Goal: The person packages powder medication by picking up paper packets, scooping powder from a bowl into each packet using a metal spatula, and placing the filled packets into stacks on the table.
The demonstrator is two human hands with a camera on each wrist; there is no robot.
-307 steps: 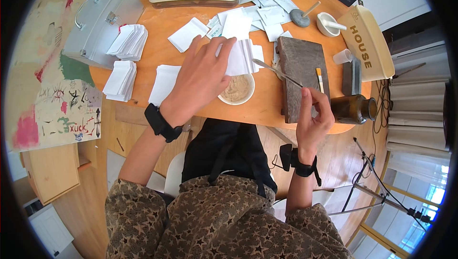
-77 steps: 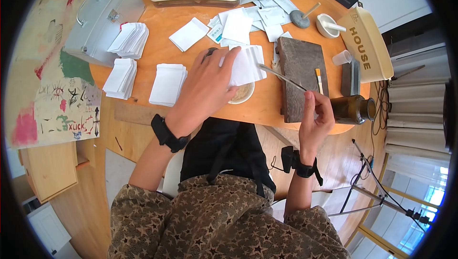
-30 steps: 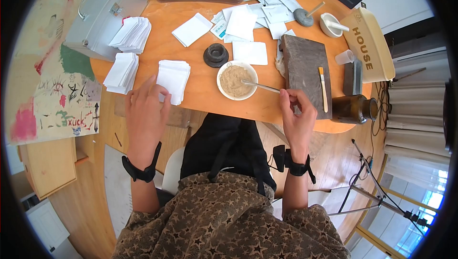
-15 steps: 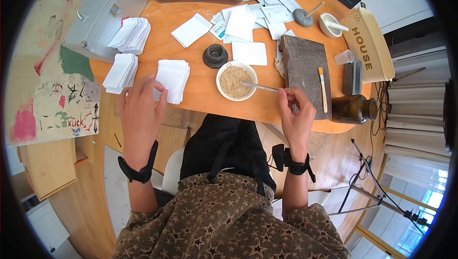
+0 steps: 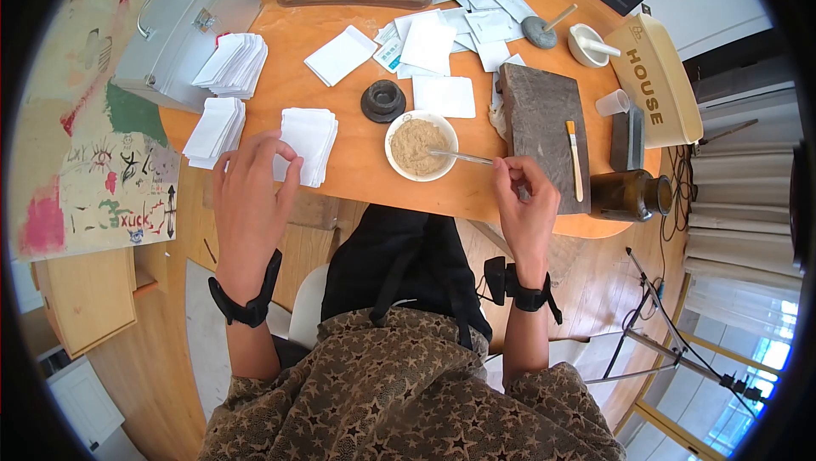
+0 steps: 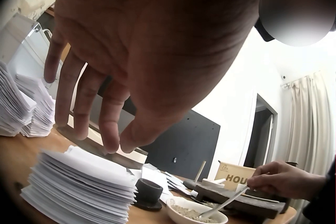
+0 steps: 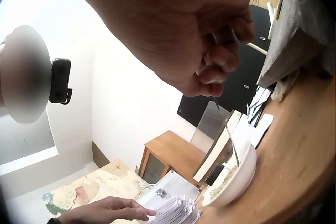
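Note:
My left hand [image 5: 253,197] hovers at the near left edge of a stack of white paper packets [image 5: 308,145]. In the left wrist view its fingers hang loosely bent above the stack [image 6: 79,187], with nothing between them. My right hand [image 5: 529,197] pinches the handle of a slim metal spoon [image 5: 466,157] between thumb and fingers. The spoon slants into a white bowl [image 5: 453,145] of beige powder [image 5: 415,143], which hides its tip. Just behind the bowl lies a single white packet [image 5: 445,96], beside a small round black pot [image 5: 382,100].
Two more packet stacks [image 5: 214,131] stand at the left by a silver case [image 5: 189,36]. Loose packets [image 5: 429,40] and pale sachets [image 5: 493,26] lie behind. On the right are a dark board [image 5: 544,113] with a brush [image 5: 575,159], a brown jar [image 5: 631,196] and a mortar [image 5: 586,45].
Earlier my left hand held a white packet over the bowl, the spoon's end at it. Since then that hand has moved left to the stack without it, and the spoon has lowered into the powder.

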